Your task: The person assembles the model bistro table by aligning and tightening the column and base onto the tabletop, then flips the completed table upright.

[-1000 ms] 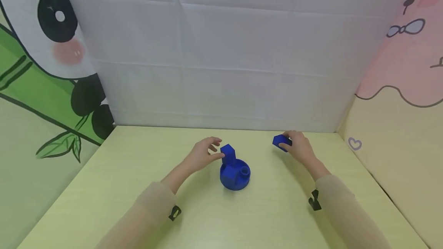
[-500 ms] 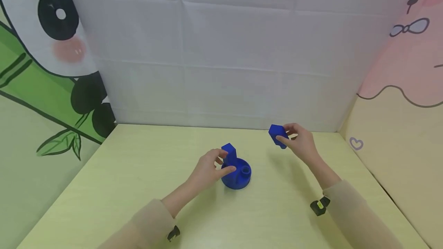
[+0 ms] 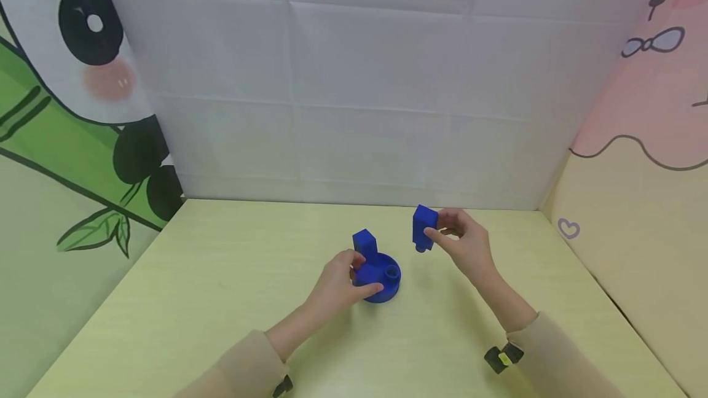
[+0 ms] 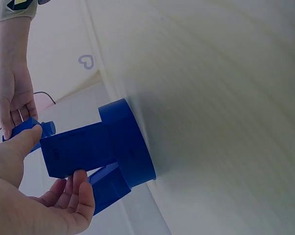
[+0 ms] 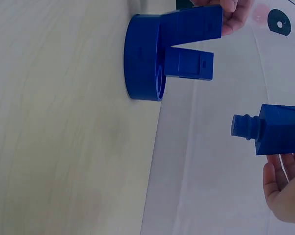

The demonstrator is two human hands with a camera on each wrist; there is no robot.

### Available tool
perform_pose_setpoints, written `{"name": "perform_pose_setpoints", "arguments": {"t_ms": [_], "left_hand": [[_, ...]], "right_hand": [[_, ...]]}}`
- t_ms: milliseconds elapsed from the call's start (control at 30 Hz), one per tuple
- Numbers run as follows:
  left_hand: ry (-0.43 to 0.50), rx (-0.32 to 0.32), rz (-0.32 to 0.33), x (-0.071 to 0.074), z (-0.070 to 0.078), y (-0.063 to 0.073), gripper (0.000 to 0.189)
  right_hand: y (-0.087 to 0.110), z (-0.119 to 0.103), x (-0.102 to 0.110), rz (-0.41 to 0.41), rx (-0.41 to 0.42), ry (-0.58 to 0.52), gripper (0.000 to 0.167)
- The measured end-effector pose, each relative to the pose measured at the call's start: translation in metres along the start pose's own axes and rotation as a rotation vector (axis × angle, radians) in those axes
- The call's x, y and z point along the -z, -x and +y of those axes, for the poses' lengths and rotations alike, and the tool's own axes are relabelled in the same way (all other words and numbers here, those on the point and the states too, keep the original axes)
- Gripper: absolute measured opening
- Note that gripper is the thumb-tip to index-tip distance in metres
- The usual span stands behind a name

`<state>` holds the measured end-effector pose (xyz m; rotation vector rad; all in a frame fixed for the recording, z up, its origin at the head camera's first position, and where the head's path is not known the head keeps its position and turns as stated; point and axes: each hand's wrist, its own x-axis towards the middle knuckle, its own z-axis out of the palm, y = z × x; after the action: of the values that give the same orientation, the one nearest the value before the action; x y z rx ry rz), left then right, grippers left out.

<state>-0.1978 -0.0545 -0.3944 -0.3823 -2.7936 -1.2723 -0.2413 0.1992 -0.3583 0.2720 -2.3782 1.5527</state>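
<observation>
A round blue base (image 3: 394,292) stands on the table with two blue blocks in it, a rear block (image 3: 366,244) and a front block (image 3: 367,274). Beside them a round socket (image 3: 392,272) shows in the base. My left hand (image 3: 336,284) has its thumb and fingers on opposite sides of the front block, holding it. My right hand (image 3: 469,247) pinches a third blue block (image 3: 424,225) in the air, right of the base and apart from it. That block's ridged round peg (image 5: 244,126) points down toward the table.
The pale yellow table (image 3: 232,257) meets a white cloth backdrop (image 3: 354,140) at its rear edge. Printed cartoon panels stand at left and right. Dark wrist devices (image 3: 503,358) sit at both sleeves.
My right hand has lifted its block, carried it left toward the base and turned its peg down. My left hand has moved down and right, from beside the rear block onto the front block.
</observation>
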Motion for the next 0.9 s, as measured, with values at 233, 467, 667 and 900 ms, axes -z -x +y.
{"name": "perform_pose_setpoints", "arguments": {"t_ms": [233, 467, 667, 900], "left_hand": [[0.019, 0.018, 0.002, -0.002, -0.001, 0.0, 0.049], [-0.005, -0.004, 0.005, 0.0, -0.003, 0.0, 0.046], [-0.015, -0.041, 0.015, 0.004, -0.007, -0.003, 0.041], [-0.023, -0.092, 0.0, 0.008, -0.015, -0.012, 0.041]], "right_hand": [[0.013, 0.001, -0.016, -0.04, -0.041, -0.072, 0.039], [0.019, 0.013, -0.032, -0.095, -0.05, -0.05, 0.038], [0.023, 0.021, -0.043, -0.115, 0.002, -0.072, 0.04], [0.025, 0.026, -0.05, -0.146, 0.019, -0.035, 0.038]]}}
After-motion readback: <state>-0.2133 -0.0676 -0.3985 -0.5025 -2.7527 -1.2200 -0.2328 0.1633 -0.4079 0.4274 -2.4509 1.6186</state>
